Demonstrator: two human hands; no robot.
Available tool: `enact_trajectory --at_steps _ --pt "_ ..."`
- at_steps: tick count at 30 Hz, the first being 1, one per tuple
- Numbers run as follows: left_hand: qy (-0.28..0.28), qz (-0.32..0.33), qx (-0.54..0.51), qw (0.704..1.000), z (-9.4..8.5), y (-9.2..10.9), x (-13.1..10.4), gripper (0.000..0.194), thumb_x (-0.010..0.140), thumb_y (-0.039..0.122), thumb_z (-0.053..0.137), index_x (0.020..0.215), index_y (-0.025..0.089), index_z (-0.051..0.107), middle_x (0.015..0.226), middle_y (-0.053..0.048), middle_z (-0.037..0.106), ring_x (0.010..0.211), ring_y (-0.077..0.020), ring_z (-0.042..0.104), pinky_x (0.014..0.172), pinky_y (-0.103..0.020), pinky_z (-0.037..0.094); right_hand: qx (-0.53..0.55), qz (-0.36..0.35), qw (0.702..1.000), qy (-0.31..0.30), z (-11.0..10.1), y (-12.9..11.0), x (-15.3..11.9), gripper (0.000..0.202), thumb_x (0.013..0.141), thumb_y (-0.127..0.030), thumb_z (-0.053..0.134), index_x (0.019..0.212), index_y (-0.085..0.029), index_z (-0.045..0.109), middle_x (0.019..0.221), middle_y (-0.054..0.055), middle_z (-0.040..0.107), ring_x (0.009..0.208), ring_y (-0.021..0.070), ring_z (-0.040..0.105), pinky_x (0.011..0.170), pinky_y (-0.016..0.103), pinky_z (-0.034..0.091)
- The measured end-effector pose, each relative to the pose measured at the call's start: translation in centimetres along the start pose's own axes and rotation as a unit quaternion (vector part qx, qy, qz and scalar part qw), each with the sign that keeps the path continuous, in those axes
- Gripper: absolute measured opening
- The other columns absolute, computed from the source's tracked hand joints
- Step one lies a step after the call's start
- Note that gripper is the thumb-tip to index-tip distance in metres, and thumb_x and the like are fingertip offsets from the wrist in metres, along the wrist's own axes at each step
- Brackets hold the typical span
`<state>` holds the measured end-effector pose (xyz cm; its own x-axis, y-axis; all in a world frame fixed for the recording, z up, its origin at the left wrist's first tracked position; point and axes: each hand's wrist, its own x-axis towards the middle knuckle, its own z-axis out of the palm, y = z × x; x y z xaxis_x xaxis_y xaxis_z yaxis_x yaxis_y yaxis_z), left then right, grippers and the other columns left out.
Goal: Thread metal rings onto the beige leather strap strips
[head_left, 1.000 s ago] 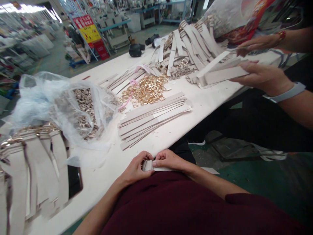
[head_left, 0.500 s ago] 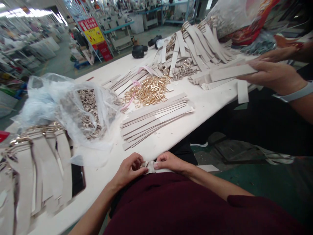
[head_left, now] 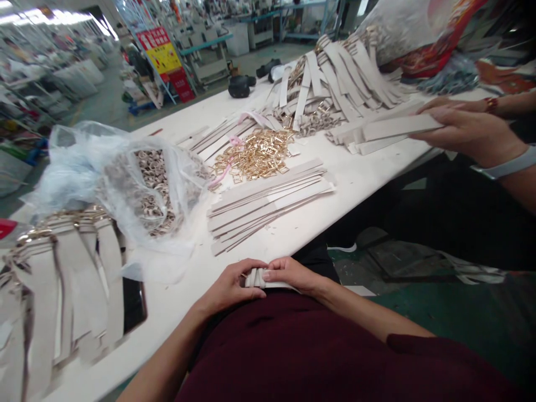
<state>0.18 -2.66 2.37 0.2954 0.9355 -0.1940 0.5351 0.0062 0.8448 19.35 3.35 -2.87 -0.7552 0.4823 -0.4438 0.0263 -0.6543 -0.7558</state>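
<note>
A pale grey belt strap (head_left: 256,277) lies across my lap at the table's edge, with narrow bands crossing its near end. My left hand (head_left: 232,286) holds that end, fingers over the top and thumb along the lower side. My right hand (head_left: 293,274) pinches the strap just right of the bands, thumb on top. The strap's tail (head_left: 362,290) shows beyond my right wrist. A buckle at the strap's end is mostly hidden by my left fingers.
Flat grey strips (head_left: 268,206) lie ahead on the white table (head_left: 184,301). Beyond them are gold buckles (head_left: 263,152). Left are a plastic bag of small loops (head_left: 154,190) and buckled straps (head_left: 71,273). A co-worker's hand (head_left: 481,134) holds strips at right.
My left hand has moved from a pinch at the strap's end to a grip around it. My hands are closer together, and crossing bands now show. The co-worker's hanging strip is gone from view.
</note>
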Motion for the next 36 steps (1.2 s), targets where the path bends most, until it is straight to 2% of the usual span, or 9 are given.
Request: enact_trajectory --at_steps 3,6,12,18,23,27,29,33,36 --pt "0.01 -0.025 0.03 0.999 0.5 0.6 0.3 0.039 0.07 0.034 0.07 0.105 0.02 0.062 0.088 -0.001 0.067 0.077 -0.0164 0.057 0.068 -0.026 0.045 0.009 0.008 1.0 0.007 0.2 0.0 0.2 0.04 0.051 -0.043 0.082 0.062 -0.012 0.059 0.05 -0.006 0.055 0.044 0.0044 0.04 0.046 0.019 0.024" --pt "0.013 -0.027 0.074 0.997 0.8 1.1 0.3 0.035 0.071 0.027 0.064 0.105 0.02 0.061 0.081 0.001 0.065 0.068 -0.0138 0.055 0.061 -0.024 0.044 0.019 0.009 1.0 0.015 0.2 0.2 0.2 0.04 0.051 -0.043 0.082 0.063 -0.012 0.06 0.051 -0.005 0.056 0.046 0.0046 0.04 0.047 0.02 0.025" --pt "0.021 0.004 0.143 0.99 0.2 1.0 -0.2 0.035 0.07 0.026 0.062 0.104 0.023 0.06 0.09 -0.001 0.065 0.073 -0.0146 0.056 0.066 -0.025 0.046 -0.008 -0.01 1.0 0.012 0.0 0.3 0.1 0.041 0.052 -0.046 0.081 0.06 -0.012 0.06 0.048 -0.006 0.051 0.047 0.0045 0.036 0.048 0.02 0.023" --pt "0.02 -0.032 0.133 0.99 0.1 1.1 -0.4 0.032 0.07 0.033 0.067 0.099 0.021 0.06 0.086 0.0 0.064 0.071 -0.0145 0.056 0.065 -0.025 0.045 -0.081 -0.021 0.996 -0.006 0.2 0.0 0.2 0.039 0.059 -0.048 0.076 0.066 -0.012 0.064 0.052 -0.006 0.052 0.049 0.0053 0.037 0.048 0.02 0.024" --pt "0.029 -0.054 0.086 0.994 0.4 1.0 -0.5 0.032 0.072 0.037 0.067 0.098 0.02 0.061 0.082 0.0 0.063 0.071 -0.0144 0.055 0.063 -0.024 0.045 -0.149 -0.078 0.986 -0.008 0.4 0.0 0.6 0.033 0.062 -0.044 0.073 0.063 -0.012 0.065 0.055 -0.005 0.053 0.053 0.0067 0.04 0.051 0.02 0.028" --pt "0.079 -0.069 0.053 0.993 0.7 0.1 -0.7 0.035 0.068 0.044 0.07 0.09 0.018 0.061 0.08 -0.001 0.062 0.069 -0.0143 0.055 0.061 -0.025 0.045 -0.154 -0.087 0.984 0.0 0.3 0.3 0.5 0.033 0.064 -0.045 0.072 0.062 -0.012 0.066 0.055 -0.004 0.054 0.053 0.0077 0.042 0.051 0.02 0.029" --pt "0.089 -0.075 -0.003 0.993 0.8 -0.1 -0.7 0.031 0.072 0.044 0.066 0.085 0.017 0.062 0.08 -0.001 0.062 0.07 -0.0143 0.056 0.061 -0.024 0.046 -0.17 -0.097 0.981 -0.005 0.3 0.4 0.3 0.033 0.066 -0.045 0.07 0.064 -0.012 0.067 0.055 -0.003 0.055 0.053 0.008 0.043 0.052 0.02 0.03" --pt "0.042 -0.122 -0.125 0.984 0.7 0.2 -0.3 0.025 0.08 0.038 0.056 0.084 0.015 0.063 0.072 -0.001 0.062 0.064 -0.0127 0.055 0.059 -0.024 0.044 -0.25 -0.145 0.957 0.014 0.5 0.4 -0.1 0.028 0.071 -0.04 0.067 0.068 -0.013 0.07 0.057 -0.002 0.058 0.056 0.0096 0.047 0.054 0.02 0.034" --pt "0.023 -0.15 -0.169 0.974 0.8 0.4 -0.1 0.021 0.077 0.035 0.058 0.078 0.014 0.061 0.064 0.0 0.06 0.059 -0.0116 0.053 0.055 -0.023 0.041 -0.301 -0.162 0.939 0.038 0.8 0.4 -0.5 0.025 0.072 -0.037 0.066 0.07 -0.013 0.071 0.058 -0.002 0.059 0.057 0.0102 0.049 0.055 0.02 0.035"
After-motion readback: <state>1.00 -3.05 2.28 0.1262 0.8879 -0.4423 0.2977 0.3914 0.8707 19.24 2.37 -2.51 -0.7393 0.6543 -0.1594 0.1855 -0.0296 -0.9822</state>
